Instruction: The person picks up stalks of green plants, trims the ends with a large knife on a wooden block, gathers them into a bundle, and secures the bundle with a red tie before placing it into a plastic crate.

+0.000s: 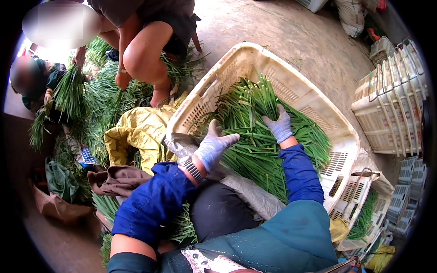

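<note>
The right hand point(278, 126), in a pale knit glove, has its fingers curled shut around a bunch of long green chive-like leaves point(261, 102), gripping it low so the tips fan up toward twelve o'clock. The left hand point(213, 146), gloved the same, is spread wide with fingers apart and holds nothing — it hovers just above the greens at about nine o'clock from the right hand, a wristwatch point(191, 167) showing at the cuff. The leaves look light, soft and limp, likely to bend and bruise, and a loose bunch would probably slip apart unless gathered near the cut ends, where the right hand takes it. The bunch stands over the layer of greens point(273, 154) lying in a big cream plastic crate point(227, 73) tilted toward the person. At nine o'clock of the crate lies a crumpled yellow sheet point(139, 129); beyond it, toward ten o'clock, other people crouch among heaps of greens. Stacked empty crates point(391, 100) stand at three o'clock on the concrete floor point(300, 36).
</note>
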Tool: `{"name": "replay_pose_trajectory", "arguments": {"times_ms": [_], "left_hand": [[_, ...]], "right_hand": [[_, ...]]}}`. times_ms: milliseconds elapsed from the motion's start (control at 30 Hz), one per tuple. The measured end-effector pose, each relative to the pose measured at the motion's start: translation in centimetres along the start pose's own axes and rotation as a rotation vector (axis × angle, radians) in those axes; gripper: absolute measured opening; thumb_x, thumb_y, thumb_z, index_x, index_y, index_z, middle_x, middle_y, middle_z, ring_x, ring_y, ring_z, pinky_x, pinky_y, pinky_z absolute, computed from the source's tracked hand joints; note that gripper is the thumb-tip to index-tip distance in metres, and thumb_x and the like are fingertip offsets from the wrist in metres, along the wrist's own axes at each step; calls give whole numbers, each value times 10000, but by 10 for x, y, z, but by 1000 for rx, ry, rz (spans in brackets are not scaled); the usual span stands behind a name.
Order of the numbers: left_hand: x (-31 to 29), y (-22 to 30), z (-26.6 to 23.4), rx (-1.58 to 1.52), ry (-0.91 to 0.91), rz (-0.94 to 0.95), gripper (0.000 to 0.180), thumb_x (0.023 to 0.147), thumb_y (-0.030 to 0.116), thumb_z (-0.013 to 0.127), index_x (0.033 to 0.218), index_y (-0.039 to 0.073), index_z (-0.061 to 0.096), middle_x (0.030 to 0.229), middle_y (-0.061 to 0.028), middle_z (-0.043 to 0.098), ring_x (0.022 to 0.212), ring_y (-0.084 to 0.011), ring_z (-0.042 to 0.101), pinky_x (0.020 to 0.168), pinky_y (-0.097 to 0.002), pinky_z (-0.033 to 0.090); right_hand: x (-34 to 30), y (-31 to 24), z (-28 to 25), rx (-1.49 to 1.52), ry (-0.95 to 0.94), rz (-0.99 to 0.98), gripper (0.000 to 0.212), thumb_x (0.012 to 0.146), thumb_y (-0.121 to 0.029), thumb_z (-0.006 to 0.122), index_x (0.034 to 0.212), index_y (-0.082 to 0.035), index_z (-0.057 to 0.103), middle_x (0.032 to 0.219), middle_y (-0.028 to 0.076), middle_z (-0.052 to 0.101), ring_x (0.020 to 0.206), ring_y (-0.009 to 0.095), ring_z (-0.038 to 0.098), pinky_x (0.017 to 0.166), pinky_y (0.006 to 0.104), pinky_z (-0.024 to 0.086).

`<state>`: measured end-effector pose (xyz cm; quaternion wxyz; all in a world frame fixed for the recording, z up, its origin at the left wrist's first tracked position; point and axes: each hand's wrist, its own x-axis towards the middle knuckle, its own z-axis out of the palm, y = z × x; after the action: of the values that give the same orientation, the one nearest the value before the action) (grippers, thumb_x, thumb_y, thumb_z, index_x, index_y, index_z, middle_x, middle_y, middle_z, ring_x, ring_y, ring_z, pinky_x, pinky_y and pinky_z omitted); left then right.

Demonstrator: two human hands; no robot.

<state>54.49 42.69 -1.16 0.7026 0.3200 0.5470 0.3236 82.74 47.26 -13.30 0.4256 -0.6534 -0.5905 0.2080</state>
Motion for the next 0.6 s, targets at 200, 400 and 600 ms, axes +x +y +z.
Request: {"name": "replay_pose_trajectory", "arguments": {"times_ms": [200,400,600], "left_hand": [[51,-27,39,-154,-189,373,1303,743,18,840,1534,157,-185,1430,-151,435,1237,-236,510,1051,-371,440],[27,11,35,-498,127,324,547,852,-54,702,1345,54,489,1140,-86,650,1000,-183,633,918,-324,519],[17,22,7,-455,326,394,212,851,20,683,1062,14,657,929,-69,697,828,-174,643,768,-307,533]], "right_hand": [[-29,-89,-31,-308,-443,-372,745,677,-284,811,1326,-89,501,953,174,684,995,345,640,1059,458,375],[-40,-124,1,-491,-661,-404,789,726,-312,779,1387,-49,438,1047,166,688,1059,308,631,1069,431,349],[-54,-136,13,-465,-749,-223,712,727,-282,788,1332,-48,493,1112,216,659,1096,372,594,1040,446,383]]}}
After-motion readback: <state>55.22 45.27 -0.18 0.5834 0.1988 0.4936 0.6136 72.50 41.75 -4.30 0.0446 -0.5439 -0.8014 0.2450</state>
